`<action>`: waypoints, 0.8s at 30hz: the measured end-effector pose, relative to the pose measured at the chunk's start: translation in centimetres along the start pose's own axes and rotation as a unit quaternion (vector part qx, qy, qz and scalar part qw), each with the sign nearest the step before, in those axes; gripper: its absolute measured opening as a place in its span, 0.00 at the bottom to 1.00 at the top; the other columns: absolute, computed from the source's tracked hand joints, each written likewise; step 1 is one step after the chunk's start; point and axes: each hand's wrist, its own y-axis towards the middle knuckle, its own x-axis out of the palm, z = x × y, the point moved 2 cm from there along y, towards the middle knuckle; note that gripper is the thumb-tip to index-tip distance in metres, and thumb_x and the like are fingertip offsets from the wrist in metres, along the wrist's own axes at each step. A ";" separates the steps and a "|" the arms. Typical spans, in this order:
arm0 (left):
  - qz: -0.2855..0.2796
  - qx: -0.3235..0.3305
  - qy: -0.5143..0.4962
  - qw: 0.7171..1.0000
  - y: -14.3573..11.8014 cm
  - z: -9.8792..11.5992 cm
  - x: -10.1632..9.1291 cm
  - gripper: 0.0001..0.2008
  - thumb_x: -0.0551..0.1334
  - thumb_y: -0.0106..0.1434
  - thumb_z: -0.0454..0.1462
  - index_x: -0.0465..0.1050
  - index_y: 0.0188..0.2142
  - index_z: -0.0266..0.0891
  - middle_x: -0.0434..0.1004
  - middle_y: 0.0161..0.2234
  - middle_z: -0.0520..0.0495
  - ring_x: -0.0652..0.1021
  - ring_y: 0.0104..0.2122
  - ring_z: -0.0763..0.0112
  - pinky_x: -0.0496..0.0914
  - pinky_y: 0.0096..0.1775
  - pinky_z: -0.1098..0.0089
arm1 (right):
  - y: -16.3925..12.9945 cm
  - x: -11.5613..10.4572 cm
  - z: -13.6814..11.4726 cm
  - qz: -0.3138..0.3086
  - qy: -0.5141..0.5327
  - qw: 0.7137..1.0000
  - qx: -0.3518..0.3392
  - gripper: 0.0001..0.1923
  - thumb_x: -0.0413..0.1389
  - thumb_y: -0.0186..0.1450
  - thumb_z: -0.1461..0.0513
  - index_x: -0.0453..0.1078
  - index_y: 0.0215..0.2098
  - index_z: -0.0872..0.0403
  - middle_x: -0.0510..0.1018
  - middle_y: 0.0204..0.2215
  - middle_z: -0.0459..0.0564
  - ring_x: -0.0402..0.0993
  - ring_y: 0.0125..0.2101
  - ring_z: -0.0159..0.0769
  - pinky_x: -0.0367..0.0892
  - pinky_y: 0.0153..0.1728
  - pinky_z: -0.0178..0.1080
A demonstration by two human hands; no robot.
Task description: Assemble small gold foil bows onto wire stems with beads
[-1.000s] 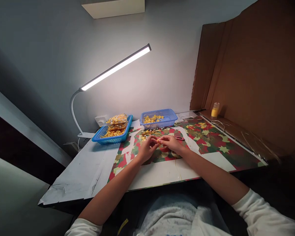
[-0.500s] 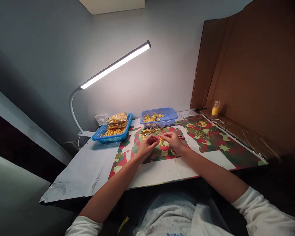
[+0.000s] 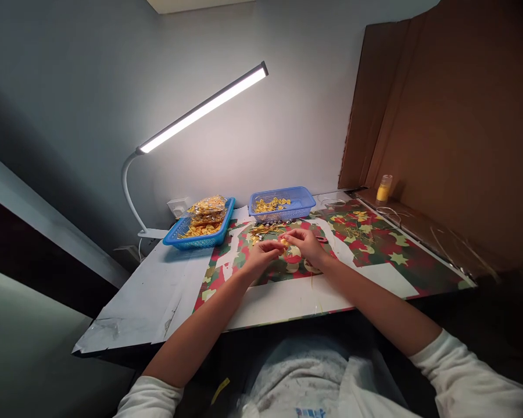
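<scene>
Pinching a small yellow bow-shaped piece (image 3: 284, 242) between our left hand (image 3: 261, 255) and right hand (image 3: 304, 244), we hold it just before the light-blue plastic basket (image 3: 305, 204); its axis is too small to tell.

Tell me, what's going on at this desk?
A person sits at a table under a desk lamp. The left hand and right hand meet over a small yellow piece, pinching it between the fingertips. Behind them stand two blue baskets holding more yellow pieces.
</scene>
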 end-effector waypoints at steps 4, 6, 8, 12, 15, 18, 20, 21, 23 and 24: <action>0.017 -0.070 -0.092 0.993 0.1 0.0 -0.1 0.16 0.73 0.42 0.38 0.81 0.34 0.36 0.79 0.33 0.44 0.73 0.29 0.76 0.65 0.31 0.73 | 0.5 -0.7 0.1 0.072 0.038 0.997 -0.009 0.16 0.57 0.55 0.49 0.66 0.28 0.53 0.76 0.27 0.48 0.70 0.28 0.34 0.66 0.34 0.39; 0.040 -0.083 -0.128 0.987 0.2 0.2 -0.3 0.17 0.74 0.41 0.37 0.80 0.33 0.35 0.79 0.33 0.44 0.73 0.28 0.78 0.66 0.32 0.74 | 0.3 -0.8 0.0 0.062 0.026 0.998 -0.016 0.16 0.55 0.58 0.48 0.63 0.28 0.51 0.72 0.22 0.45 0.66 0.23 0.32 0.65 0.29 0.38; 0.064 -0.083 -0.163 0.981 0.3 0.4 -0.5 0.16 0.75 0.40 0.34 0.80 0.32 0.36 0.79 0.33 0.45 0.73 0.28 0.78 0.67 0.32 0.75 | -0.2 -0.7 -0.5 0.034 -0.028 0.998 -0.054 0.14 0.53 0.60 0.50 0.62 0.29 0.51 0.68 0.19 0.43 0.63 0.21 0.31 0.61 0.25 0.36; 0.061 -0.074 -0.217 0.971 0.4 0.5 -0.8 0.15 0.73 0.43 0.28 0.78 0.33 0.36 0.79 0.32 0.48 0.74 0.28 0.80 0.69 0.34 0.77 | -1.4 -0.2 -1.6 -0.060 -0.164 0.972 -0.158 0.08 0.50 0.64 0.57 0.66 0.31 0.51 0.67 0.20 0.43 0.60 0.21 0.31 0.56 0.25 0.36; 0.029 -0.082 -0.237 0.968 0.3 0.4 -0.8 0.16 0.71 0.46 0.26 0.78 0.36 0.36 0.78 0.32 0.49 0.75 0.28 0.81 0.70 0.35 0.78 | -1.8 0.1 -1.9 -0.111 -0.211 0.953 -0.184 0.09 0.48 0.65 0.58 0.69 0.32 0.51 0.68 0.21 0.44 0.59 0.21 0.31 0.56 0.26 0.36; 0.010 -0.089 -0.245 0.965 0.1 0.5 -0.6 0.17 0.70 0.46 0.25 0.78 0.38 0.36 0.79 0.33 0.48 0.76 0.30 0.80 0.71 0.35 0.78 | -1.8 0.1 -1.8 -0.123 -0.238 0.943 -0.198 0.11 0.47 0.66 0.59 0.69 0.33 0.51 0.70 0.22 0.45 0.60 0.22 0.31 0.56 0.26 0.36; 0.006 -0.092 -0.250 0.964 0.0 0.7 -0.4 0.18 0.70 0.46 0.25 0.79 0.38 0.37 0.79 0.35 0.48 0.76 0.30 0.80 0.71 0.35 0.79 | -1.8 0.0 -1.8 -0.122 -0.246 0.940 -0.203 0.11 0.47 0.66 0.59 0.69 0.32 0.51 0.71 0.23 0.45 0.60 0.22 0.31 0.57 0.27 0.36; 0.004 -0.093 -0.253 0.963 -0.1 0.8 -0.4 0.18 0.70 0.45 0.25 0.79 0.37 0.37 0.79 0.35 0.48 0.76 0.30 0.80 0.70 0.35 0.80 | -1.8 0.0 -1.8 -0.122 -0.248 0.939 -0.205 0.10 0.47 0.66 0.60 0.69 0.32 0.51 0.71 0.23 0.46 0.61 0.22 0.31 0.57 0.27 0.36; -0.001 -0.093 -0.256 0.962 -0.2 1.0 -0.3 0.18 0.70 0.46 0.24 0.79 0.37 0.37 0.79 0.35 0.48 0.76 0.30 0.81 0.70 0.34 0.80 | -1.9 -0.1 -1.7 -0.122 -0.248 0.938 -0.209 0.10 0.47 0.66 0.60 0.69 0.32 0.51 0.71 0.24 0.46 0.62 0.23 0.31 0.58 0.28 0.36; -0.003 -0.091 -0.254 0.963 -0.2 1.0 -0.3 0.17 0.69 0.46 0.24 0.79 0.38 0.37 0.79 0.35 0.48 0.76 0.30 0.81 0.70 0.34 0.80 | -1.9 -0.1 -1.7 -0.121 -0.248 0.938 -0.210 0.10 0.47 0.66 0.60 0.68 0.32 0.51 0.71 0.23 0.46 0.62 0.23 0.31 0.58 0.28 0.36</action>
